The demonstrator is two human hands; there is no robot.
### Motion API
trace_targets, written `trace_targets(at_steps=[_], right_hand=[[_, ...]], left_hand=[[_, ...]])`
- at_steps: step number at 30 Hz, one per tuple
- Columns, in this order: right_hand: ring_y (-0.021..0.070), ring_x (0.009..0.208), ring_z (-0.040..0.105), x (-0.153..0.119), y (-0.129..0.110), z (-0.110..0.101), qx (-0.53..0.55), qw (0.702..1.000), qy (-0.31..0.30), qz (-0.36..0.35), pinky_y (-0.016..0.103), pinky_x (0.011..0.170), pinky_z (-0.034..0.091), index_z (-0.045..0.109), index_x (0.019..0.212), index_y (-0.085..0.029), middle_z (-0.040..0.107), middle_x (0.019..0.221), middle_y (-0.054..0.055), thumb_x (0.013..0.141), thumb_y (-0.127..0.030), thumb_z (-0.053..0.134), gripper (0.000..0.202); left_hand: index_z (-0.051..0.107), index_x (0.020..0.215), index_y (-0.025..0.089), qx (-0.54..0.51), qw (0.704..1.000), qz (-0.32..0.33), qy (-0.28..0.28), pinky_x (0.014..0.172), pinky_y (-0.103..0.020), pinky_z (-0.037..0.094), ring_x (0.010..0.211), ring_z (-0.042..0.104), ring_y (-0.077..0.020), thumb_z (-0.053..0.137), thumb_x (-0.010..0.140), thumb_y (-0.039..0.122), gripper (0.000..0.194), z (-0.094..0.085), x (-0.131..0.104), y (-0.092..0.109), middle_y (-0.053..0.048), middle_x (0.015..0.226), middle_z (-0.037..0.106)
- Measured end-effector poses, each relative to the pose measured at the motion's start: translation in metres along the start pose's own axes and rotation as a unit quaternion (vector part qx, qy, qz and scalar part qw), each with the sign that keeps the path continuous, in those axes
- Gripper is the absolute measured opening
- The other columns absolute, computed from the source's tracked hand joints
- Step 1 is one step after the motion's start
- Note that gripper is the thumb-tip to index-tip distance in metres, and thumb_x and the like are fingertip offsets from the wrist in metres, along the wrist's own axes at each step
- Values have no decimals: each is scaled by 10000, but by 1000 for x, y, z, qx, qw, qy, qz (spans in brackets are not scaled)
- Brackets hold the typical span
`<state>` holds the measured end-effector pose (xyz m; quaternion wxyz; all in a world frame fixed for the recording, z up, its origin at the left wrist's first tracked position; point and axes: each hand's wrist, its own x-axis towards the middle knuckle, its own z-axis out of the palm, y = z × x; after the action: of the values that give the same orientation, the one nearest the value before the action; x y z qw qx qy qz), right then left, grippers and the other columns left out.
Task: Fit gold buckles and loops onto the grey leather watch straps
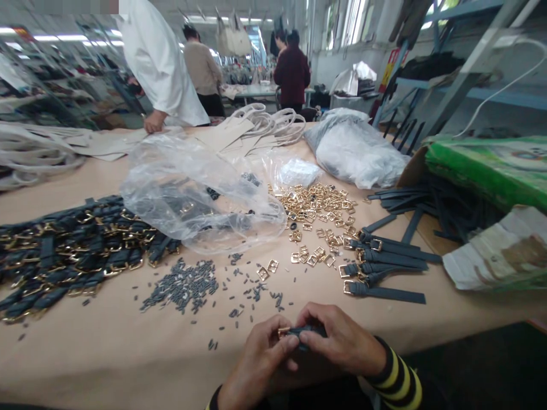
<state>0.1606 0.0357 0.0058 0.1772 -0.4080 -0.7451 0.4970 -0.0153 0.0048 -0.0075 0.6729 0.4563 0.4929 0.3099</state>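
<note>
Near the table's front edge, my left hand point(264, 354) and my right hand point(341, 340) meet around a dark strap point(308, 329) with a gold buckle point(282, 332) at its left end. My left fingers pinch the buckle end, while my right thumb and fingers grip the strap just beside it. Parts of the strap are hidden by my fingers. Just beyond my hands lie small dark tube-like pieces point(183, 287), in a heap and scattered. Loose gold buckles point(316, 205) spread behind them. Several buckled straps point(388, 265) lie to the right.
A large pile of dark buckled straps point(85, 245) covers the left side. A clear plastic bag point(200, 193) lies mid-table. At right are a green box point(487, 165) and loose straps point(405, 199). A person's hand point(155, 121) rests on pale pieces at the far edge.
</note>
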Motion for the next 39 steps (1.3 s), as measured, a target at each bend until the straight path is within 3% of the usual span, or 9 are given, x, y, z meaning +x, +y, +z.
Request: trace_targets(at_steps=[5, 9, 11, 18, 24, 26, 29, 34, 39], right_hand=[[100, 615, 533, 35, -8, -27, -74, 996, -8, -45, 190, 562, 376, 618, 825, -146, 620, 694, 12, 818, -231, 470, 171], [122, 641, 546, 95, -9, -68, -291, 947, 133, 25, 228, 620, 387, 638, 753, -159, 631, 690, 35, 837, -273, 452, 234], [149, 689, 554, 128, -4, -84, -321, 928, 176, 63, 262, 655, 393, 645, 774, -148, 637, 730, 71, 842, -252, 430, 248], [212, 852, 576, 189, 11, -87, -345, 914, 174, 126, 308, 722, 419, 650, 829, -113, 640, 873, 142, 734, -119, 542, 144], [153, 791, 574, 145, -19, -83, -295, 943, 145, 59, 281, 731, 432, 618, 823, -125, 627, 828, 75, 775, -132, 480, 146], [109, 626, 562, 111, -28, -73, -120, 988, 92, -22, 240, 600, 450, 584, 834, -116, 602, 709, 40, 793, -183, 475, 134], [82, 548, 545, 60, -25, -49, 84, 996, -26, -26, 207, 523, 453, 540, 826, -130, 564, 649, 0, 803, -204, 469, 105], [60, 501, 518, 17, -8, -20, 85, 996, 29, 3, 180, 476, 417, 487, 850, -163, 561, 724, 3, 819, -190, 442, 61], [68, 492, 551, 9, -11, -21, 80, 992, -95, -21, 161, 453, 407, 463, 826, -169, 520, 657, -30, 797, -129, 422, 65]], left_hand=[[546, 712, 147, 52, 992, 44, 104, 489, -204, 398, 462, 494, -80, 572, 749, 354, 211, -2, 10, 14, 19, 611, 546], [505, 710, 154, 38, 992, 17, 122, 452, -202, 390, 426, 508, -101, 553, 758, 364, 220, -10, 21, 11, 3, 505, 591], [491, 715, 156, 21, 991, 15, 129, 440, -200, 391, 409, 509, -105, 541, 765, 375, 230, -12, 24, 7, 0, 467, 596], [465, 675, 167, 28, 987, 48, 150, 425, -191, 364, 374, 465, -87, 506, 798, 380, 250, -12, 24, -2, 34, 418, 544], [464, 696, 172, 54, 983, 72, 161, 469, -204, 359, 394, 452, -84, 466, 830, 368, 238, -13, 21, -4, 45, 433, 525], [468, 705, 173, 63, 980, 78, 173, 476, -209, 357, 399, 454, -88, 470, 829, 369, 231, -13, 21, -4, 44, 435, 529], [472, 701, 173, 69, 977, 93, 177, 490, -213, 358, 417, 458, -93, 489, 818, 370, 230, -11, 19, -2, 39, 444, 540], [483, 671, 167, 49, 983, 94, 148, 490, -211, 349, 420, 452, -90, 512, 803, 375, 248, -4, 14, 3, 39, 441, 535], [491, 670, 158, 42, 990, 90, 105, 520, -217, 362, 434, 451, -88, 528, 794, 359, 240, 6, 6, 4, 41, 439, 523]])
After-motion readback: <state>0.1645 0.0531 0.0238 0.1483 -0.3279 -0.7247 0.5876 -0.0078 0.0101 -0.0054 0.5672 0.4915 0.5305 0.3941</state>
